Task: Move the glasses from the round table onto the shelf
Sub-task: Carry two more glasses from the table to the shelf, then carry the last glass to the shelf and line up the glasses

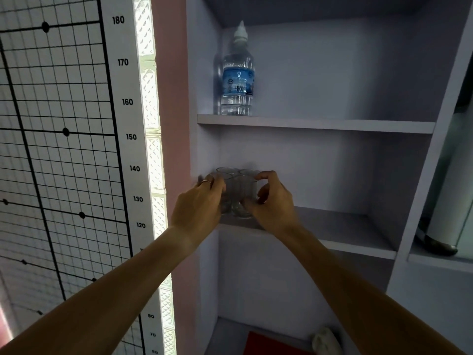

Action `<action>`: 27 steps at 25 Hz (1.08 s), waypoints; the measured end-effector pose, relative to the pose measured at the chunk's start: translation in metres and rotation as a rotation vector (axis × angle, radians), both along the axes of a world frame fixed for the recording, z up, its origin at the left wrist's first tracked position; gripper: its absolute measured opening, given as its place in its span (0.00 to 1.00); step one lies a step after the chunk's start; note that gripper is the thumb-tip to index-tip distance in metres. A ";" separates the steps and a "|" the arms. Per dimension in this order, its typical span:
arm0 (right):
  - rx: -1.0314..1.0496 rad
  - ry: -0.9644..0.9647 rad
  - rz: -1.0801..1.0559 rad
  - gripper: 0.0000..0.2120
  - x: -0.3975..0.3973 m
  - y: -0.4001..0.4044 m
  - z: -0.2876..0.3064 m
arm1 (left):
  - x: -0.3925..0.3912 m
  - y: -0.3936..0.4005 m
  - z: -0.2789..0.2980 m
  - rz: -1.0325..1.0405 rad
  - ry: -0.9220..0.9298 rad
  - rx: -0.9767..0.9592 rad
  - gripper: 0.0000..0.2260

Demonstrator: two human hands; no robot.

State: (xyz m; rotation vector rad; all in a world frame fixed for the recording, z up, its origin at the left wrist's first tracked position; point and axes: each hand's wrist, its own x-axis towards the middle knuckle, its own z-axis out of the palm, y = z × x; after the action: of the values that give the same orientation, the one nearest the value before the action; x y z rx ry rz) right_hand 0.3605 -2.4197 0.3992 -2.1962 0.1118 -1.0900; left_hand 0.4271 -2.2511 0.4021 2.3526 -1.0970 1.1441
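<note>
Several clear drinking glasses (239, 193) stand bunched together at the left end of the middle shelf (345, 226) of a pale lilac unit. My left hand (199, 206), with a ring on one finger, curls round the glass on the left of the bunch. My right hand (271, 203) curls its fingers and thumb round the glass on the right. The two hands hide the lower sides of the glasses. The round table is out of view.
A water bottle (237, 73) with a blue label stands on the shelf above (332, 125). The bottom shelf holds something red (273, 344) and a pale lump (326, 340). A height chart (64, 149) hangs on the left. A white cylinder (445, 213) stands in the right-hand compartment.
</note>
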 end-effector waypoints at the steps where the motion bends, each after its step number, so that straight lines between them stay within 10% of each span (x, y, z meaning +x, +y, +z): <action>1: -0.009 0.002 -0.006 0.25 -0.002 0.000 -0.001 | 0.001 0.002 -0.002 -0.017 0.010 -0.001 0.10; 11: -0.027 0.107 0.044 0.08 -0.020 0.088 -0.009 | -0.014 0.135 -0.011 0.028 0.129 -0.029 0.07; 27: -0.166 0.219 0.950 0.03 -0.088 0.668 -0.044 | -0.241 0.701 -0.057 0.906 0.316 -0.165 0.06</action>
State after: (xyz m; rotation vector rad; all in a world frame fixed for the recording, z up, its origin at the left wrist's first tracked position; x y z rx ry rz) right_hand 0.2729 -1.7516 0.3552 -2.0899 -0.8642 -0.3249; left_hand 0.1859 -1.5498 0.3450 2.8036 0.2204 0.9681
